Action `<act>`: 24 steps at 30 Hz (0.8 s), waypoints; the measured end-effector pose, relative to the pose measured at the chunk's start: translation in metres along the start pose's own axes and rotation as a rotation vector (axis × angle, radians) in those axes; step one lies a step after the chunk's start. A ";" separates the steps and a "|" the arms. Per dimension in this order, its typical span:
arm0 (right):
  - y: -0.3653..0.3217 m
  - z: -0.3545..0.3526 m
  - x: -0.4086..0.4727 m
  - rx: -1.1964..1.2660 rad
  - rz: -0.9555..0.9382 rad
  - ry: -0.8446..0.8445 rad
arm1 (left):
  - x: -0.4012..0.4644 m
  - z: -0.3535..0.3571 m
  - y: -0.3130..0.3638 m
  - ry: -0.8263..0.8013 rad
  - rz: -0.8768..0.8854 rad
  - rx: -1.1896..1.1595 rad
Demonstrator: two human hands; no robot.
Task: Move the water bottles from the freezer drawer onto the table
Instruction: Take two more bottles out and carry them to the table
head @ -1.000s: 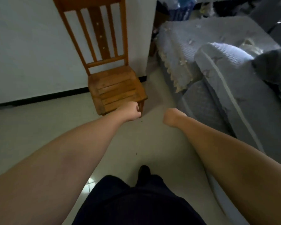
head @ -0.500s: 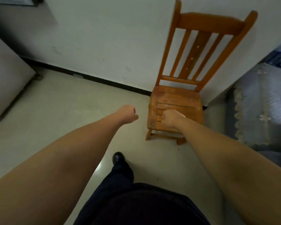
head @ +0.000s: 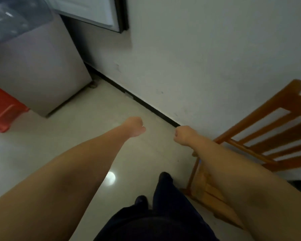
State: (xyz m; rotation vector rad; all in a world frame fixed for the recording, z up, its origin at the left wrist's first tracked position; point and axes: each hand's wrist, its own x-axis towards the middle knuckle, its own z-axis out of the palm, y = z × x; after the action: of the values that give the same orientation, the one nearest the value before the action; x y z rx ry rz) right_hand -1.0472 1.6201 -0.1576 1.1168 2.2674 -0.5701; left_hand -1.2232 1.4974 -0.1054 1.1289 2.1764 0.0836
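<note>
You are facing a grey fridge cabinet sitting up and to the left of both hands, nearer your left hand than your right hand. Both hands are hanging curled into empty fists. No bottles or freezer drawer are showing clearly; the blurred translucent shape farther up-left cannot be identified.

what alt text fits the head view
Both hands, left and right, reach forward as empty fists over a pale floor. A grey fridge stands ahead left, a wooden chair at right.
</note>
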 end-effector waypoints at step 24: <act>-0.294 -0.218 0.262 -0.389 -0.658 -0.016 | 0.150 -0.196 -0.171 0.337 -0.619 -0.370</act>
State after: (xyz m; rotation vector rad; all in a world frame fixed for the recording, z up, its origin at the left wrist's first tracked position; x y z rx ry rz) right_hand -1.4807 1.7334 -0.1187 0.1643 2.5676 -0.3426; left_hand -1.5183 1.5491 -0.0942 0.2212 2.5706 0.4044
